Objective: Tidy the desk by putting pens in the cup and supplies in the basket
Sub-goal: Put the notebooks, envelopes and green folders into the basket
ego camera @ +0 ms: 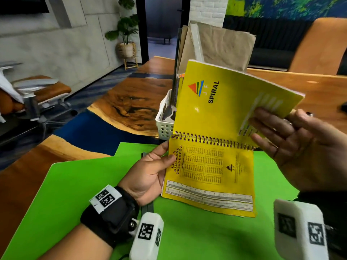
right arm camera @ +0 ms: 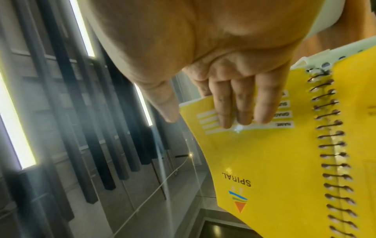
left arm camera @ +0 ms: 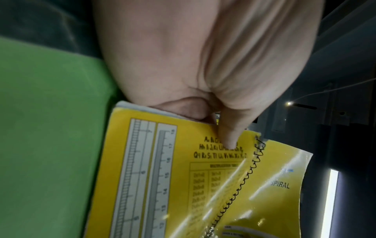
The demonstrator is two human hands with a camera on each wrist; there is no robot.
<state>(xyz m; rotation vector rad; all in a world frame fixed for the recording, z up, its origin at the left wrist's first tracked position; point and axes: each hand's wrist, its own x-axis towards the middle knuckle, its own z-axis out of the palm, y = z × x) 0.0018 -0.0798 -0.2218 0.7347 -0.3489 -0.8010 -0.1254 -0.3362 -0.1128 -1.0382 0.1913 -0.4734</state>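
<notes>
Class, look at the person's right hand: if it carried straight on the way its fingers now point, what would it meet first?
The right hand points leftward with its fingers already against the yellow spiral notebook, so it would push that front cover first; the white basket lies behind, depth unclear.

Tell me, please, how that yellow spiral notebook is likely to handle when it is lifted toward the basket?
The yellow spiral notebook probably flops: its covers hinge open at the coil and the front one bows. Glare suggests glossy, slippery covers. The left hand pinches one edge; the right hand steadies it with straight fingers.

An office lounge: a live-edge wood and blue resin desk (ego camera: 129, 102), an office chair (ego camera: 37, 94), a potted plant (ego camera: 125, 34), a mural wall (ego camera: 281, 6).
</notes>
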